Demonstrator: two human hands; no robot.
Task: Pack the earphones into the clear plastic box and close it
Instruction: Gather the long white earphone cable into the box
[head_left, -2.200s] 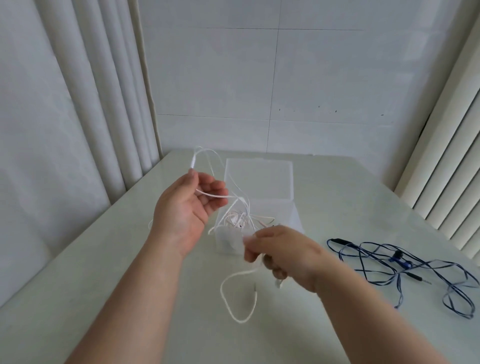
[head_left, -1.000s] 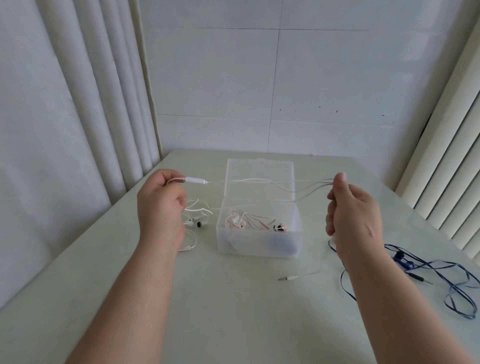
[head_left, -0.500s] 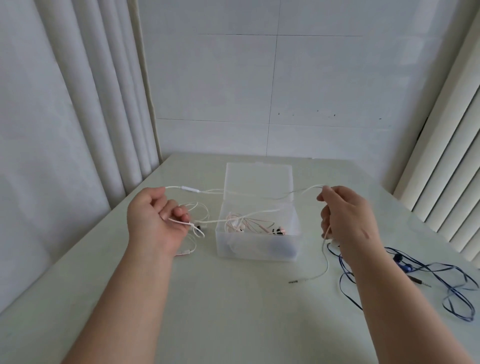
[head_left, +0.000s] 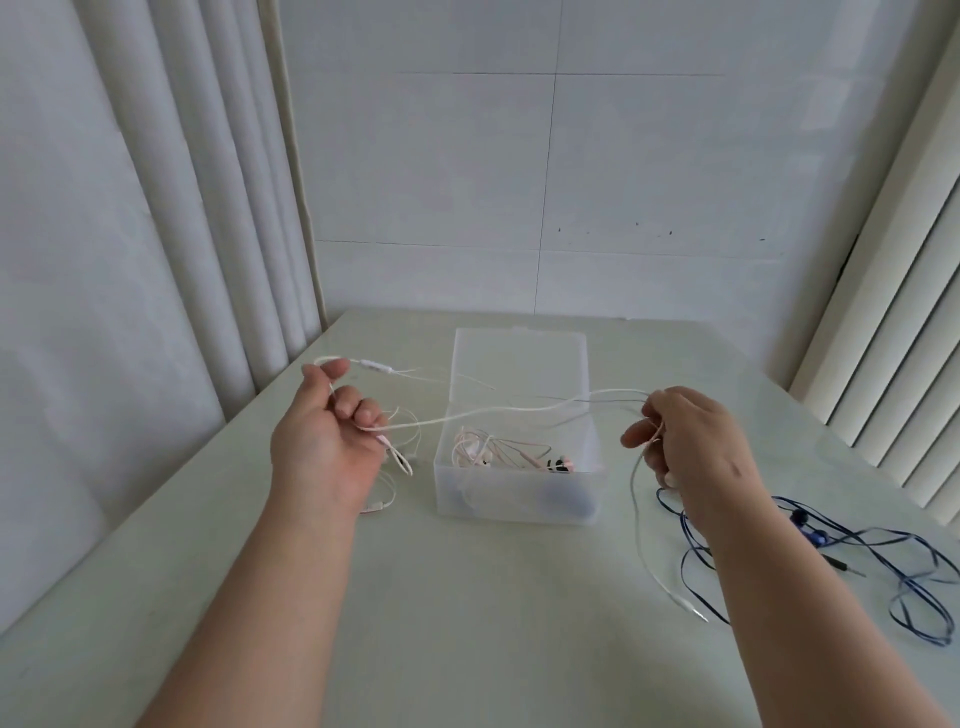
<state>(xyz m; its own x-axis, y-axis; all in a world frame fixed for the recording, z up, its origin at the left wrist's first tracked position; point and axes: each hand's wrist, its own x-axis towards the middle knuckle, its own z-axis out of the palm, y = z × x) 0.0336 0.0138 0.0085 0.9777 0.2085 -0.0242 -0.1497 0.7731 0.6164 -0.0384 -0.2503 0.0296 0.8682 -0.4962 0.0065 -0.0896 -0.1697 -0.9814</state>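
Observation:
The clear plastic box (head_left: 519, 499) stands open in the middle of the table, its lid (head_left: 521, 364) raised at the back. Pink and white earphones (head_left: 506, 454) lie tangled inside it. White earphones (head_left: 498, 413) stretch above the box between my hands. My left hand (head_left: 327, 441), left of the box, grips one end of the cable, with the inline remote (head_left: 375, 365) sticking out past the thumb. My right hand (head_left: 685, 441), right of the box, pinches the other part; the plug end (head_left: 693, 610) hangs down to the table.
Dark blue earphones (head_left: 831, 566) lie spread on the table at the right, partly behind my right forearm. More white cable (head_left: 387, 499) lies on the table under my left hand. Curtains hang left, blinds right, a tiled wall behind.
Earlier both hands were close together in front of the box. They have since moved apart, drawing the white cable out over the box. In the last half second they barely shifted.

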